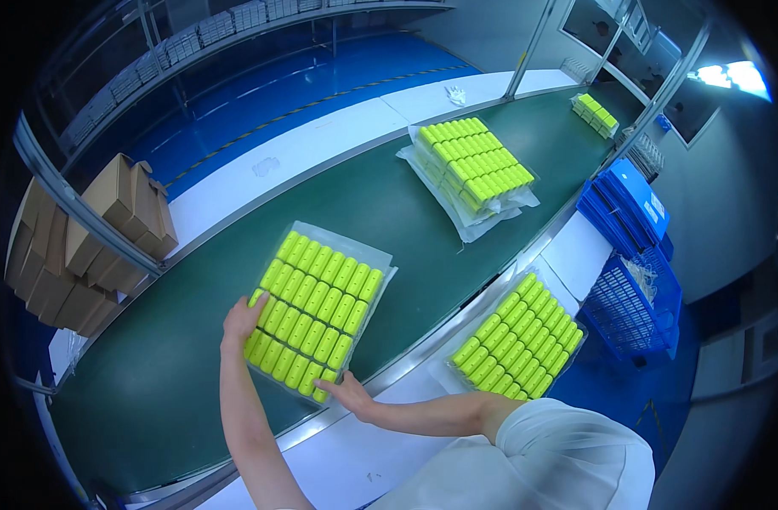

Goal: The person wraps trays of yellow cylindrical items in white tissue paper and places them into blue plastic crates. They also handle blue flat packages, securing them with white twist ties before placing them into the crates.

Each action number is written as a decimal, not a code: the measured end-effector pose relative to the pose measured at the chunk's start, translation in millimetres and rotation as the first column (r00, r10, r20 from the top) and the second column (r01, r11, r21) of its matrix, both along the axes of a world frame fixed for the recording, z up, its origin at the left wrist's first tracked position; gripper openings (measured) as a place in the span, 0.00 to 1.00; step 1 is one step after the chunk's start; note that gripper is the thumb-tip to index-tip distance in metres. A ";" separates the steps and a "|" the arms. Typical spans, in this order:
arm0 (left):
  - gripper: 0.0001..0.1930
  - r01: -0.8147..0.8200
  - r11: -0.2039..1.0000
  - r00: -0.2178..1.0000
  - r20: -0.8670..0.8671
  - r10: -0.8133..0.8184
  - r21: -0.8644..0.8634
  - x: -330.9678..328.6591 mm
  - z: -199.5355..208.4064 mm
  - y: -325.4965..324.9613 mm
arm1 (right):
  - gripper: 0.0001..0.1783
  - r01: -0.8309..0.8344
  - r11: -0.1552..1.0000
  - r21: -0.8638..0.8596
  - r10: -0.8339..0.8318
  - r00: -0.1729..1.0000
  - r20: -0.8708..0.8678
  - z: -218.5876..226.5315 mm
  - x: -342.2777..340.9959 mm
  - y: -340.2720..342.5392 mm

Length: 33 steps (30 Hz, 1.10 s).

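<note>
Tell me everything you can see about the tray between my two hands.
The tray looks like thin, translucent plastic, roughly rectangular, with a pale bare margin along its far side. Closely packed rows of glossy yellow-green pieces fill most of it. It sits askew over the green belt, near corner toward the metal edge; whether it rests or is lifted is unclear. Your left hand touches its left side; your right hand grips the near right corner, thumb on top.

Smooth yellow-green pieces [318, 299], probably plastic
</note>
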<state>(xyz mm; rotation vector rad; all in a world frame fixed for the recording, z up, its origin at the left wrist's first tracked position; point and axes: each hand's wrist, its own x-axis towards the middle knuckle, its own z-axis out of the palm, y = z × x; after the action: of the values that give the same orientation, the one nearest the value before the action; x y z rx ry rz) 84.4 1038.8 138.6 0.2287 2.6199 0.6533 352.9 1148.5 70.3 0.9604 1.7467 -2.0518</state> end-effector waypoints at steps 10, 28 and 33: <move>0.25 -0.371 0.752 0.586 -0.491 0.645 0.545 335.1 -2.2 16.0 | 0.33 -0.177 0.980 -0.095 0.153 0.964 -0.219 -24.7 0.0 13.2; 0.40 -0.942 -0.044 -0.163 -0.339 0.926 0.334 710.9 -133.9 -174.6 | 0.16 -0.863 0.492 -0.117 0.871 0.487 0.065 -3.5 276.5 -48.9; 0.42 -0.942 0.022 -0.187 -0.575 0.796 0.336 717.6 -117.6 -268.1 | 0.16 -0.872 0.477 -0.109 0.874 0.458 0.162 -12.2 327.2 -68.5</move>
<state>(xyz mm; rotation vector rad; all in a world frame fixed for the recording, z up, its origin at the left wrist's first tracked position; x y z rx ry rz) 801.9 770.7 21.0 -2.2187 3.0550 0.6817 680.1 1080.0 58.2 0.1038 1.5874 -1.1990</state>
